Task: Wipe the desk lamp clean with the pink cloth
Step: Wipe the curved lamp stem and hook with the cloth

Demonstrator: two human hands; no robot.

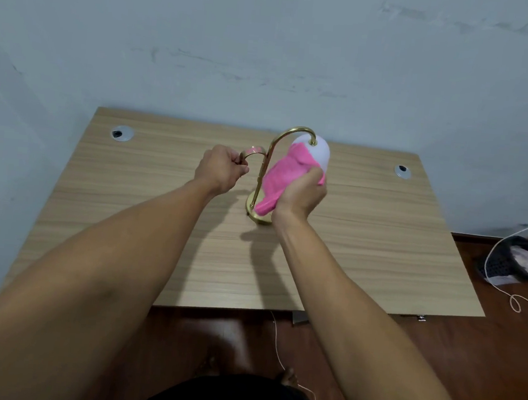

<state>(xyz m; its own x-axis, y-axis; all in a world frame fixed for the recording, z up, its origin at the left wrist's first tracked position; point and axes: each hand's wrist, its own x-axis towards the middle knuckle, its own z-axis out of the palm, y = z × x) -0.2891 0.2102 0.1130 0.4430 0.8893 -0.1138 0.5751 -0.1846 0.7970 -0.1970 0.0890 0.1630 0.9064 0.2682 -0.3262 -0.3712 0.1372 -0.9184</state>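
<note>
A desk lamp [272, 149] with a curved gold stem, a round gold base and a white shade [319, 152] stands near the middle of the wooden desk [163, 239]. My left hand [222, 172] is closed around the lamp's small gold side handle, left of the stem. My right hand [303, 193] grips the pink cloth [282, 177] and presses it against the lower left side of the white shade. The cloth hangs down over part of the base.
Two round cable holes [122, 133] [402, 171] sit at the desk's back corners. The desk stands against a pale wall. On the dark wooden floor to the right lie a black basket [512, 263] and a looping white cord [521, 305].
</note>
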